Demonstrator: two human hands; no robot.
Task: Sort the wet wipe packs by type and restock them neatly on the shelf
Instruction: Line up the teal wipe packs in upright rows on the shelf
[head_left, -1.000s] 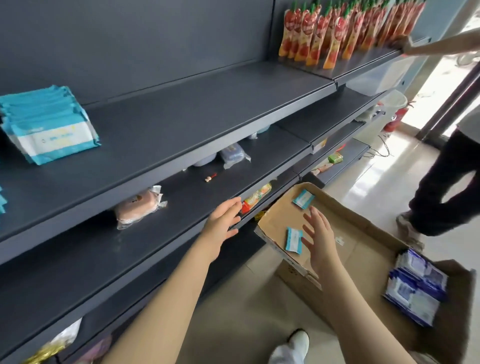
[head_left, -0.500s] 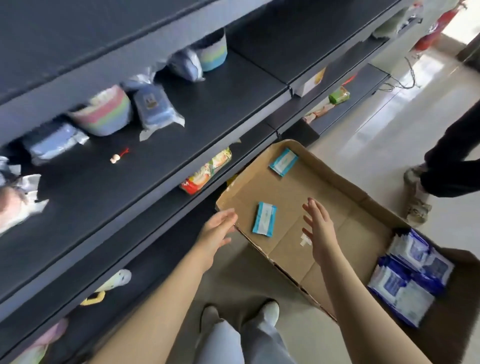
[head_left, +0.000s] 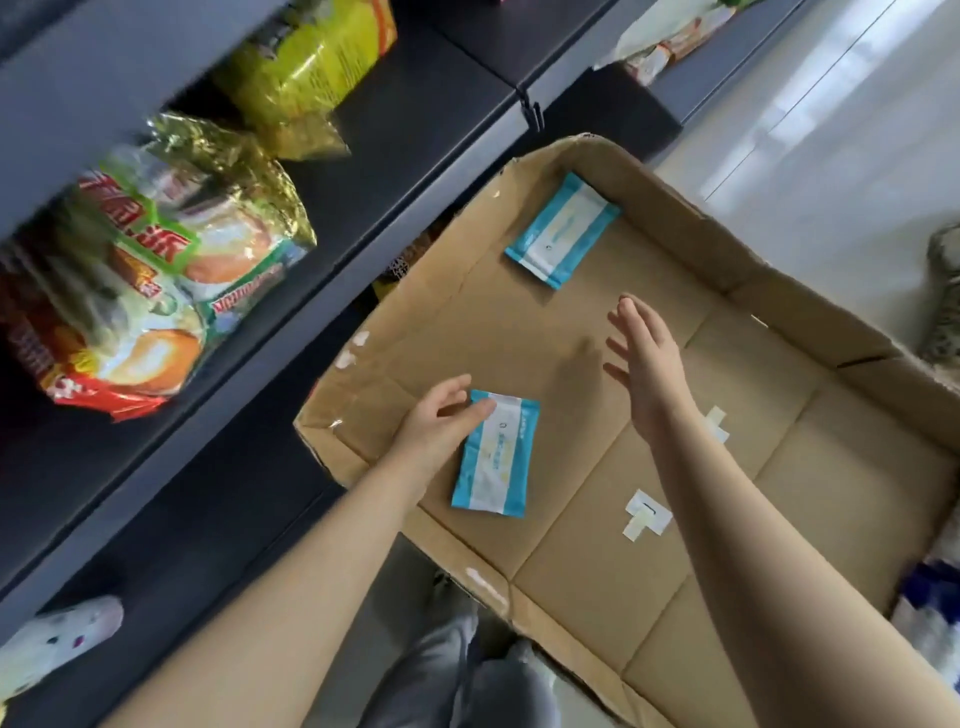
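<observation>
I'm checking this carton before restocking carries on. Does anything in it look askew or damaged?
No visible damage. The two teal wipe packs lie loose at different angles: the near pack touched by the left hand, the far pack in a corner of the box. Torn tape scraps stick to its floor.

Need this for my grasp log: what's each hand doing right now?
Left hand: open, touching the near teal wipe pack.
Right hand: open, holding nothing.
</observation>
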